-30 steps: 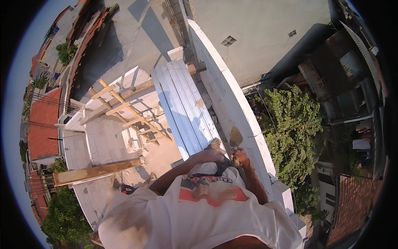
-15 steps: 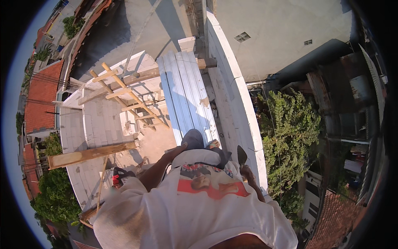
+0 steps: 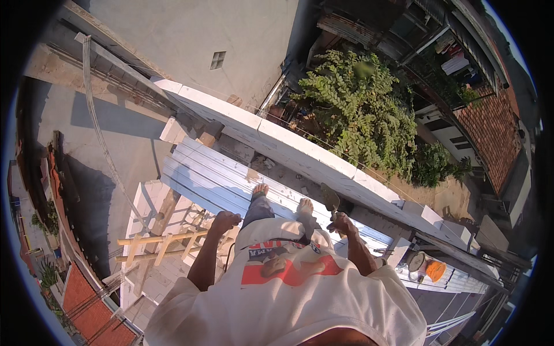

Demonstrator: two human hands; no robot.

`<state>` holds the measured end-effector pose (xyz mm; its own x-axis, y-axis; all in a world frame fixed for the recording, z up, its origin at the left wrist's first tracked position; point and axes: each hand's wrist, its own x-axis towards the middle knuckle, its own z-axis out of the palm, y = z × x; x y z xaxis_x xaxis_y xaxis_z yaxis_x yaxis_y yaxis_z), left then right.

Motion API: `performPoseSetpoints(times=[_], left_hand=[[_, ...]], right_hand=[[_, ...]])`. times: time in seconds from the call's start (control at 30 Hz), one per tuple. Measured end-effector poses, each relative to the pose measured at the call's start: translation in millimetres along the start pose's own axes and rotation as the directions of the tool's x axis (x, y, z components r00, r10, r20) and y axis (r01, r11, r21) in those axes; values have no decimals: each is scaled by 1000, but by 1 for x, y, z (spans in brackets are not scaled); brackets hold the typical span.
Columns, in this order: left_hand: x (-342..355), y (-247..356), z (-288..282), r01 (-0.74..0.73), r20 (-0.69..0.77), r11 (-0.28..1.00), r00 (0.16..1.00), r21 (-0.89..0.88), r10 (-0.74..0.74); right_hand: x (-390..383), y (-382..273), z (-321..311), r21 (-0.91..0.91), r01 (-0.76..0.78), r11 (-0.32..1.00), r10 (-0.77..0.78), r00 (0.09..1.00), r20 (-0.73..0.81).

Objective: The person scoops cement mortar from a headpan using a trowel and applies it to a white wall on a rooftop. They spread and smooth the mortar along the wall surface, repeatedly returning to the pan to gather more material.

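Your right hand [image 3: 341,222] is clenched around the handle of a trowel [image 3: 330,199]. The blade points up and away from you, toward the white parapet wall [image 3: 300,151], and sits just above the hand, beside your right foot [image 3: 304,205].

Your left hand [image 3: 225,219] is closed into a loose fist. You cannot tell from this view whether it holds anything; nothing shows between the fingers. It hangs out from your body, over the gap above the wooden ladder [image 3: 164,245].

You stand barefoot on a platform of pale corrugated sheets [image 3: 210,179] laid alongside the parapet wall. Your left foot [image 3: 259,190] is slightly ahead of the right one; both soles rest on the sheets. Grey trouser legs [image 3: 258,210] run from the feet down to the white printed shirt [image 3: 288,288] that fills the lower part of the view.

Below and to the left of the platform, wooden scaffold poles [image 3: 161,213] cross under the sheets. The ladder lies roughly level among them.

To your right, on the same platform, an orange container [image 3: 435,270] stands just beside a round grey bucket [image 3: 416,261].

Beyond the parapet wall, a leafy green tree [image 3: 358,115] rises from the neighbouring yard. A red tiled roof [image 3: 493,132] lies farther right.
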<state>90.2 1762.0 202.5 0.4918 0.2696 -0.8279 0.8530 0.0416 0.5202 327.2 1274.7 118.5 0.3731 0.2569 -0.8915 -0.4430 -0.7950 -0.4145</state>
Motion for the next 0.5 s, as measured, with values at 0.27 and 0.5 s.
performPoseSetpoints(times=[0.27,0.5], left_hand=[[148,88,-33,-140,363,848,929,511,-65],[188,166,11,-461,541,382,831,801,-130]], right_hand=[[-72,58,183,273,8,962,133,860,-493],[-116,56,358,772,-141,620,536,794,-286]])
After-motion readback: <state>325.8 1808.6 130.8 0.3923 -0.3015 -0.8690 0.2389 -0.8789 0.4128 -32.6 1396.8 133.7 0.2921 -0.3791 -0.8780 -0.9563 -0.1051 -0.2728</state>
